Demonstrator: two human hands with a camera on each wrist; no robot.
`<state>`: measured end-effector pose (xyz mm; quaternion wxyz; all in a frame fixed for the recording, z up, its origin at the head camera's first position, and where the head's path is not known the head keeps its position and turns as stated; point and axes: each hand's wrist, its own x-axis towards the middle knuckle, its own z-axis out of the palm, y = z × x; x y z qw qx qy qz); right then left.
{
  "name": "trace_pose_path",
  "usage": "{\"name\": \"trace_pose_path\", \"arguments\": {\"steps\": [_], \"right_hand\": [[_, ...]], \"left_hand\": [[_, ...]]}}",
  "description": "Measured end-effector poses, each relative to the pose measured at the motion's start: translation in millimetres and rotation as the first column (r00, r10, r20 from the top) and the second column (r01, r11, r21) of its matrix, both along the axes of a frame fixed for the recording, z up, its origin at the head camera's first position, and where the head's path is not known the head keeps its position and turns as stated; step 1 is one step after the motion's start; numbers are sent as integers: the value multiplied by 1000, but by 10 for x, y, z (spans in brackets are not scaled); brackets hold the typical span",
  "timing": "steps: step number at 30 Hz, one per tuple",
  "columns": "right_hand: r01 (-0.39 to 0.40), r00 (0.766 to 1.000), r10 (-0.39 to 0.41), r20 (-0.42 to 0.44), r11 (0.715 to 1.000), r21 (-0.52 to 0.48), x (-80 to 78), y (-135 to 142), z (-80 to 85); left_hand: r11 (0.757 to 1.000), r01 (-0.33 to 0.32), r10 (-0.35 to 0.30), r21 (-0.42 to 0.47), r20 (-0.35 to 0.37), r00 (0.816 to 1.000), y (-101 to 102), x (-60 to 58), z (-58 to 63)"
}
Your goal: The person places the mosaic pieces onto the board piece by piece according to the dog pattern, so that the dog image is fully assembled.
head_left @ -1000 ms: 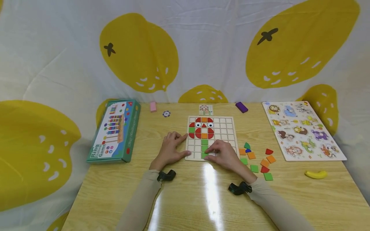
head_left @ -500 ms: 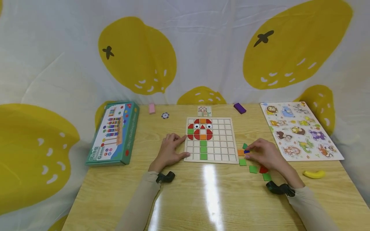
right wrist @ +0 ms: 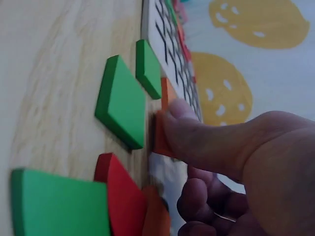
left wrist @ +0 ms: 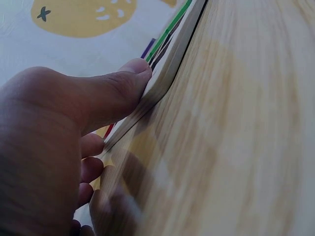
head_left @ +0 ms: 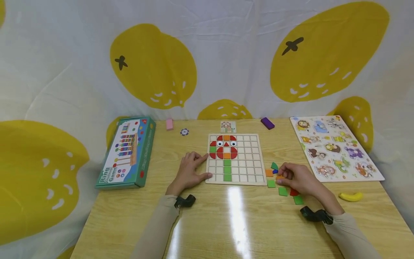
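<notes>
My left hand rests at the left edge of a wooden grid board. Its thumb lies on the board's rim in the left wrist view, the index fingertip at the edge farther up. Red, orange, green and eye-marked tiles form a round-headed figure on the grid, with a green column below. To the board's right, my right hand pinches an orange square tile between thumb and curled fingers. Around it lie green square tiles, a red rounded tile, a green curved piece and a blue piece.
A small picture card lies behind the board. At the left stands a ring game box; at the right are an animal puzzle board and a toy banana. Pink and purple blocks and a chip sit farther back.
My right hand has left the green column's lower end and moved right to the loose tiles, then slightly down onto an orange one. My left hand has stayed at the board's edge.
</notes>
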<state>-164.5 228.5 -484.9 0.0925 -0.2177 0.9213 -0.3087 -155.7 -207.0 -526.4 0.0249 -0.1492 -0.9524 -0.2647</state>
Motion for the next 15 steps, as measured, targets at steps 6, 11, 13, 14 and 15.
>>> {"name": "trace_pose_path", "arguments": {"steps": [6,11,13,14,15], "right_hand": [[0,1000,-5,-26,979,-202,-109,-132,32],[48,999,-49,7,924,-379,-270,-476,61],[75,997,-66,37,914,-399,-332,-641,39],[79,997,-70,36,912,-403,-357,-724,15],[79,997,-73,29,915,-395,-380,-804,-14]], "left_hand": [[1000,7,-7,0,6,1000,2,9,-11],[1000,2,-2,2,-2,1000,-6,8,-11],[1000,2,-2,0,-3,1000,-8,1,-14],[1000,2,-2,-1,0,1000,-9,-2,-12],[1000,2,-2,-1,3,1000,-9,-4,-11]]}}
